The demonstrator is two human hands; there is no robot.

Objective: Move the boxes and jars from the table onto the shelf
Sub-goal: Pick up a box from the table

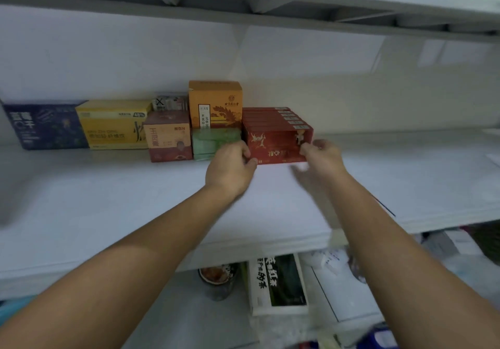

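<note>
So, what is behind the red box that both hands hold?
Behind the red box, which the left hand and the right hand grip at its sides, more red boxes stand in a row. Only their tops show; their fronts are covered by it.

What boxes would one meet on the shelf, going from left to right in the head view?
Dark blue box, yellow box, maroon box, green box, red boxes held between the left hand and the right hand. The orange box and the small patterned box overlap these, so they are left out.
</note>
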